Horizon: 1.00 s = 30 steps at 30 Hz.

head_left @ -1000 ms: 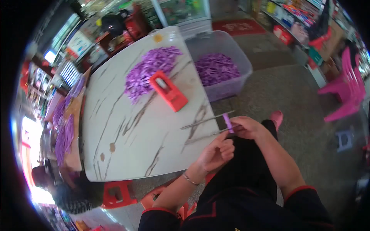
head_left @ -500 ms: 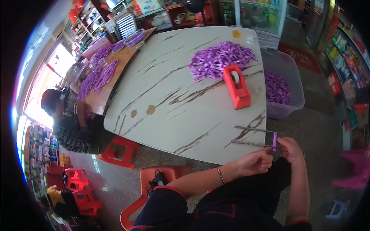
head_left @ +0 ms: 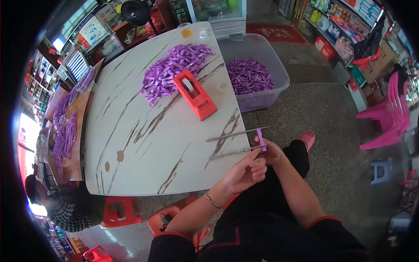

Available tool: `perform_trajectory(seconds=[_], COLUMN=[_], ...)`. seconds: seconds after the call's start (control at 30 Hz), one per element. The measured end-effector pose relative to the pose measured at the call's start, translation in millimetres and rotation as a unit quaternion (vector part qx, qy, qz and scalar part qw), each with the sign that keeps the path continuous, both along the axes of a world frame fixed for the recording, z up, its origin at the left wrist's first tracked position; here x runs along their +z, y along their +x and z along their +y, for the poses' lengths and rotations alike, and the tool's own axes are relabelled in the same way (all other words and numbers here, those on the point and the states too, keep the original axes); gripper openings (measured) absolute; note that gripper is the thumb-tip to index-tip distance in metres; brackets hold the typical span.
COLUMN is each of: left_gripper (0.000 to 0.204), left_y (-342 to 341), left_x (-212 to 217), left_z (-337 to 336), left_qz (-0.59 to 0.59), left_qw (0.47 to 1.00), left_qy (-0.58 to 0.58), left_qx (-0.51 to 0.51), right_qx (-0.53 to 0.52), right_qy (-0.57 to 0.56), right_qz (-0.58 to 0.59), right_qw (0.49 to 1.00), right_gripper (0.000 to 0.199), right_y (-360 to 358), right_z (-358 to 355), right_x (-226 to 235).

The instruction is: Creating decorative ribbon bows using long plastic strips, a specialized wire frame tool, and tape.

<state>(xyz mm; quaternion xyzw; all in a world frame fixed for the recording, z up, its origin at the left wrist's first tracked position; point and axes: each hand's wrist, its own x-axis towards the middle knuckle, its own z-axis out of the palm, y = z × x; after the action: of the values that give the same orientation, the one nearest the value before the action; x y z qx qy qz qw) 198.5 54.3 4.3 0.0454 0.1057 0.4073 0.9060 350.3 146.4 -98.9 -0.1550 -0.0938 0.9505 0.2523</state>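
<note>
Two thin metal rods (head_left: 230, 134) stick out past the right edge of the marble-patterned table (head_left: 144, 170). A short purple ribbon strip (head_left: 262, 139) spans both rods near their free ends. My left hand (head_left: 248, 174) has its fingers curled, with the index finger and thumb at the lower end of the strip. Just beyond the strip, my right hand (head_left: 274, 153) pinches at it, its fingertips partly hidden by the ribbon and the left hand. A red tape dispenser (head_left: 198, 98) stands farther up the table, beside a heap of purple ribbon pieces (head_left: 172, 70).
Beside the table's right edge stands a clear plastic bin (head_left: 279, 87) holding many purple pieces. A cup of yellow liquid (head_left: 186, 31) is at the far edge. Pink chairs (head_left: 388, 115) are stacked at right. A seated person (head_left: 65, 205) is at left, by a wooden table (head_left: 78, 144) with purple strips.
My view has turned right, so the table and heap sit farther left and more of the bin shows. Both hands stay at the strip; the right hand is now closer behind it.
</note>
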Motion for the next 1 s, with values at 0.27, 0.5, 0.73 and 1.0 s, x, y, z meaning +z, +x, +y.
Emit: perform_trajectory(seconds=[0.27,0.5,0.73,1.0], left_gripper=[0.059,0.048,0.048,0.044], left_y=[-2.0,-2.7,0.1,-0.5], left_x=[0.7,2.1,4.5,3.1], left_z=[-1.0,-0.3,-0.4,-1.7], left_qz=[0.013,0.000,0.013,0.004], left_qw=[1.000,1.000,1.000,1.000], left_qy=[0.008,0.010,0.006,0.008], left_qx=[0.001,0.003,0.002,0.007], right_qx=[-0.017,-0.024,-0.044,-0.014], right_qy=[0.008,0.016,0.023,0.005], right_qz=[0.132,0.186,0.199,0.139], right_qw=[0.991,0.982,0.979,0.990], right_gripper=[0.016,0.032,0.038,0.024], right_y=[-11.6,-14.0,-17.7,-27.8], right_z=[-9.9,-13.7,-9.0,-8.5], right_x=[-23.4,-21.7,-42.1,-35.3])
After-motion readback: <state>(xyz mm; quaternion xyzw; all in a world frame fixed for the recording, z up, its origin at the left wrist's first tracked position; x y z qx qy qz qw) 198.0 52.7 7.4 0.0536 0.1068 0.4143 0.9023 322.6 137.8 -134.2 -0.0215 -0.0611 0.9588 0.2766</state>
